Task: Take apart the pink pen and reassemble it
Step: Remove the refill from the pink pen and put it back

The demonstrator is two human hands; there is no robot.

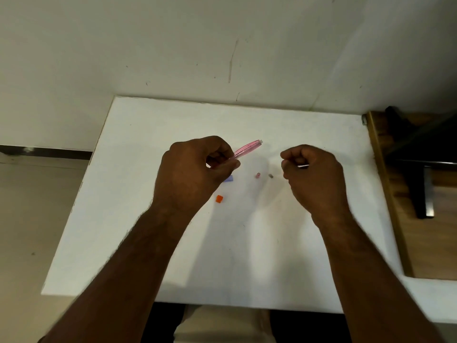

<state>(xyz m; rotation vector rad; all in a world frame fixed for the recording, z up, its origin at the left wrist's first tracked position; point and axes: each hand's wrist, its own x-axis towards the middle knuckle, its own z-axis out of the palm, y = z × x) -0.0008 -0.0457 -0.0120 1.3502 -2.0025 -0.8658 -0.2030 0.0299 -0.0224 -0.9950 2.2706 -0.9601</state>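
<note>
Pen's apart: left hand [195, 169] grip closed round pink barrel [247, 148], held above the white surface [247, 256]. Right hand [314, 174] pinches a thin pale piece [303, 166], prob. the refill. Small pink bit [258, 175] & grey bit [271, 176] lie between. Keep barrel steady, line refill w/ open end before sliding in.

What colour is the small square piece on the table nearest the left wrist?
Orange piece, lying on the white table; the head view shows it.

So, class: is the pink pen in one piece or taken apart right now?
Taken apart. The left hand holds only the pink barrel; a small pink piece and a grey piece lie loose on the table.
</note>
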